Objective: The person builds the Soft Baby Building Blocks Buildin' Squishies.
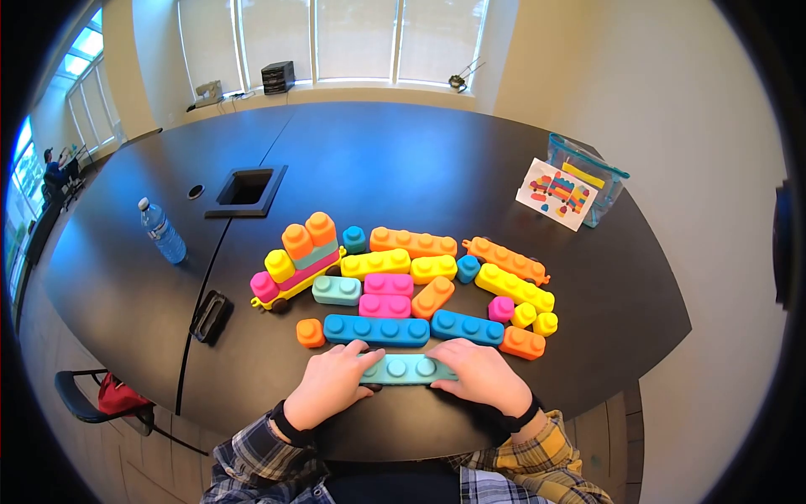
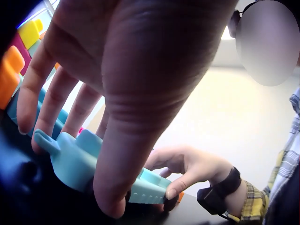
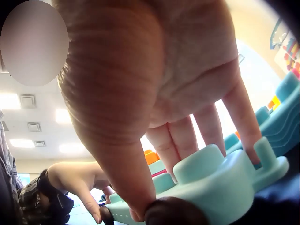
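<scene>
A light teal wheeled train base (image 1: 399,368) with round studs lies crosswise at the near side of the table. My left hand (image 1: 332,380) grips its left end, thumb on the near side and fingers along the far side. At the other end my right hand (image 1: 487,378) holds it the same way. The left wrist view shows the thumb (image 2: 117,173) beside a hook at the base's tip. In the right wrist view a dark wheel (image 3: 173,212) sits by the right thumb. Just beyond lie two long blue blocks (image 1: 376,331) and an orange block (image 1: 522,343).
A yellow train car (image 1: 294,284) stacked with blocks stands at left, and an orange wheeled base (image 1: 506,260) at right. Several loose blocks lie between. A picture card (image 1: 556,195) leans on a clear zip bag (image 1: 609,181). A water bottle (image 1: 162,231) and black holder (image 1: 211,317) stand left.
</scene>
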A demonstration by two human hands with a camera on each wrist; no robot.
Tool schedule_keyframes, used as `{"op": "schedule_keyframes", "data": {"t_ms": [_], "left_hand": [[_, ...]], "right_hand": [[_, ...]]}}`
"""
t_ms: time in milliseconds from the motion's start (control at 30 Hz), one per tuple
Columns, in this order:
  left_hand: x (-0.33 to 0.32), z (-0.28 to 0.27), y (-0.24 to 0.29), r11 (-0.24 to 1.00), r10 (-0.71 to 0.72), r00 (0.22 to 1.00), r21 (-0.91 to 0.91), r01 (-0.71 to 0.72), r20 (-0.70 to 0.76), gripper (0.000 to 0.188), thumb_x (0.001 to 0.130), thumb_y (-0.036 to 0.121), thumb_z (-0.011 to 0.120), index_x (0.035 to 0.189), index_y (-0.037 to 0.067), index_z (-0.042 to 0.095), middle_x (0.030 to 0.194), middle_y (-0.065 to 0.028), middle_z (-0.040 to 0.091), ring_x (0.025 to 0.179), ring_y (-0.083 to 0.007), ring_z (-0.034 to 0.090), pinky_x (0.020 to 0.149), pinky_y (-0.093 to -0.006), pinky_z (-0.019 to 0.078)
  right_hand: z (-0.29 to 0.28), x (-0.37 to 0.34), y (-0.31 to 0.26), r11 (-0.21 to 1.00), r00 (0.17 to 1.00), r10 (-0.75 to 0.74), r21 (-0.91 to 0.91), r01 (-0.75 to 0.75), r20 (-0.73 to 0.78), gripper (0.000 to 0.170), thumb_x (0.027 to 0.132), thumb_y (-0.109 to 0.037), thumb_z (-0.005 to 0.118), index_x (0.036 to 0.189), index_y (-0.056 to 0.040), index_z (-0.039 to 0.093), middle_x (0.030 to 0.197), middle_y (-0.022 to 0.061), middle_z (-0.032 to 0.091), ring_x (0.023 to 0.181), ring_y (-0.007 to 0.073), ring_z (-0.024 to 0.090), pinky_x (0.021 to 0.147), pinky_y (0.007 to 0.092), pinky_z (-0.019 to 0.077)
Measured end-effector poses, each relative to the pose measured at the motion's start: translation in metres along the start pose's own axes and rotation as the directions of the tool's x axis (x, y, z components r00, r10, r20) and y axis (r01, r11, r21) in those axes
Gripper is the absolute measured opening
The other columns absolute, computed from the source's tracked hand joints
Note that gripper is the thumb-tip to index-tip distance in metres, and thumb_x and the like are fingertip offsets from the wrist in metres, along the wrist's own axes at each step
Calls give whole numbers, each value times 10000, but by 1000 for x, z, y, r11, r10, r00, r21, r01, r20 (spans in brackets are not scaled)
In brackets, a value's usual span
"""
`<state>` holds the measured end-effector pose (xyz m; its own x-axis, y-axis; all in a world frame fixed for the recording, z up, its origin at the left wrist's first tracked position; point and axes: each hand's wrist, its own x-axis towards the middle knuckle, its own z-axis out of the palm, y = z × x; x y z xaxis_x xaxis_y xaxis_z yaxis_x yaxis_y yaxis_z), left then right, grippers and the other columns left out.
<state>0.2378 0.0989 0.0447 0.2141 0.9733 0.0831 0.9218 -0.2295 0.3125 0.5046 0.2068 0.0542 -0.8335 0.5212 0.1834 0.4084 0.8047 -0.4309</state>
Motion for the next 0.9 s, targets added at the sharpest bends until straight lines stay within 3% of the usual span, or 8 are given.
{"op": "schedule_keyframes", "data": {"t_ms": [133,333,567,633,733,767,867,900], "left_hand": [[1,0,-1,1000,-6,1000,-3,6,26,707,715,238,929,1369,192,663,1223,-51,644,1057,-272,696,824,-412,594],[1,-2,0,999,-20,1000,-38,20,19,692,709,239,937,1345,159,678,1211,-47,657,1060,-294,694,863,-412,580],[1,0,-1,1000,-8,1000,-22,8,25,712,717,235,932,1373,184,661,1241,-51,642,1072,-271,696,821,-407,593],[1,-1,-1,1000,-12,1000,-18,12,28,710,719,235,930,1374,184,661,1243,-50,642,1071,-271,696,819,-407,593],[1,1,-1,1000,-2,1000,-13,2,23,706,722,238,928,1373,185,661,1237,-48,642,1069,-270,696,817,-409,595],[1,1,-1,1000,-7,1000,-9,7,27,707,719,239,929,1372,186,662,1229,-47,641,1067,-269,697,816,-409,595],[1,2,-1,1000,-9,1000,-3,9,26,709,712,240,931,1368,189,664,1213,-46,639,1058,-268,699,815,-408,596],[1,2,-2,1000,-8,1000,-4,8,23,709,709,239,932,1364,189,665,1204,-45,638,1053,-268,701,815,-408,597]], "right_hand": [[-7,-8,2,996,995,82,29,-80,-55,250,856,-151,802,1044,-46,675,1059,115,690,1028,334,679,849,417,575],[0,-11,8,994,994,63,97,-54,-91,211,871,-120,793,1011,-19,671,1027,130,653,976,355,669,822,431,566],[-4,-8,11,988,994,82,135,-73,-69,215,875,-156,805,989,-21,682,1036,126,654,990,349,666,836,434,561],[-14,-1,18,997,997,64,50,-66,44,241,854,-181,835,1007,-41,712,1074,117,688,1012,344,682,854,417,566],[-53,36,20,998,991,54,-2,-55,-123,235,855,-214,824,993,-61,710,992,126,705,955,342,695,829,421,561],[-56,51,37,992,984,19,-118,-41,-180,216,855,-207,817,982,-67,712,963,122,708,921,344,696,821,428,560],[-72,102,84,943,970,76,-300,-145,-231,222,871,-238,803,980,-60,726,1030,121,714,953,335,691,825,437,563],[-77,118,93,932,970,164,-294,-212,-179,227,902,-247,776,1017,-56,732,1066,130,716,992,339,693,858,439,568]]}}
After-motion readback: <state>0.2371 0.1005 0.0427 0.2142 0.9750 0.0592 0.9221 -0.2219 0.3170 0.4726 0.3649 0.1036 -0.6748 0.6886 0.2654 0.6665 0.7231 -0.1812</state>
